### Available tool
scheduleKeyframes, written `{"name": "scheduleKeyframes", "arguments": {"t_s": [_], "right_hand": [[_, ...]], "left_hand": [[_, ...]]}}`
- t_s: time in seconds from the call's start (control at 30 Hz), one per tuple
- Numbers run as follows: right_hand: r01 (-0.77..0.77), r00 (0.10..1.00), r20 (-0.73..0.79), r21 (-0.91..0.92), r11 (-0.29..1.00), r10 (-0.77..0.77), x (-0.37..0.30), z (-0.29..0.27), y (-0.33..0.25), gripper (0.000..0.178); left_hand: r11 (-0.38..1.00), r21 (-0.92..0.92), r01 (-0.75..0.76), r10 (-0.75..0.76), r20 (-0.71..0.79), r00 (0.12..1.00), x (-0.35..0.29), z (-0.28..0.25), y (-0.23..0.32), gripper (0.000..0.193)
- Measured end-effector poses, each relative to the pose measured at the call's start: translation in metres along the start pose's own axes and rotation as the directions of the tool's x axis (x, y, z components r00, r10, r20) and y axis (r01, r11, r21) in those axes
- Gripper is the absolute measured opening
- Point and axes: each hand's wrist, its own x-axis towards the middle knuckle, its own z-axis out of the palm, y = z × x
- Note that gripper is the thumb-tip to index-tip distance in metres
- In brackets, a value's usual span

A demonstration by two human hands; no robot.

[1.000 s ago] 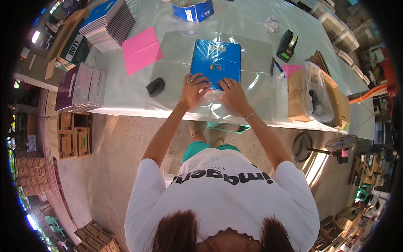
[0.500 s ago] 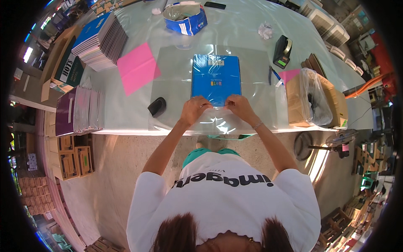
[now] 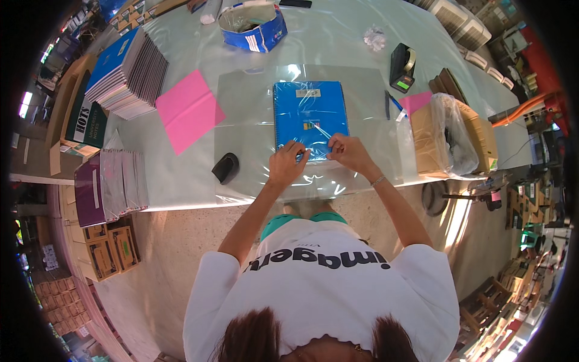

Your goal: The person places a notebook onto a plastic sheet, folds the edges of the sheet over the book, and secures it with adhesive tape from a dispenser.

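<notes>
A blue spiral-bound notebook (image 3: 301,108) lies on a large sheet of clear plastic film (image 3: 241,130) in front of me. Shiny film with bright glare streaks covers the notebook's near part. My left hand (image 3: 289,161) is at the notebook's near left corner, its fingers curled and pinched on the film. At the near right corner, my right hand (image 3: 351,154) is closed too, thumb and fingers pinching the film. The fingertips partly hide what they grip. A black, rounded object (image 3: 225,168) sits left of my left hand.
Stacked notebooks (image 3: 129,75), wrapped purple notebooks (image 3: 120,184) and a pink sheet (image 3: 190,111) lie left. To the right are a tape dispenser (image 3: 403,67), a cutter and pen (image 3: 395,105), and a carton (image 3: 429,142). A blue bag (image 3: 256,39) stands at the back.
Both hands have moved from the notebook's near edge up over its near corners, and film now shows across its near part. The view has shifted slightly.
</notes>
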Motion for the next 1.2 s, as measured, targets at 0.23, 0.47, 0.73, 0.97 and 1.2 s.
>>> {"name": "scheduleKeyframes", "arguments": {"t_s": [0.23,0.47,0.73,0.97,1.2], "right_hand": [[-0.028,0.998,-0.048,-0.014,0.999,0.028,-0.001,0.002,-0.006,0.027],[-0.001,0.987,-0.159,0.194,0.981,0.032,0.01,-0.008,0.017,0.026],[-0.219,0.405,-0.909,0.005,0.976,0.095,0.125,-0.198,0.154,0.035],[-0.175,0.526,-0.596,0.622,0.763,0.607,0.168,-0.258,0.208,0.032],[-0.011,0.493,-0.497,0.817,0.576,0.714,0.166,-0.262,0.197,0.023]], "left_hand": [[0.989,-0.076,0.129,-0.13,-0.009,0.991,0.004,0.004,0.004,0.017],[0.927,0.057,0.372,-0.37,-0.04,0.928,0.022,0.002,0.024,0.067],[0.777,0.186,0.602,-0.609,-0.022,0.793,0.034,0.006,0.013,0.119],[0.702,0.17,0.692,-0.699,-0.02,0.714,0.029,0.017,-0.003,0.134],[0.687,0.123,0.716,-0.722,0.01,0.692,0.033,0.016,-0.003,0.138]]}}
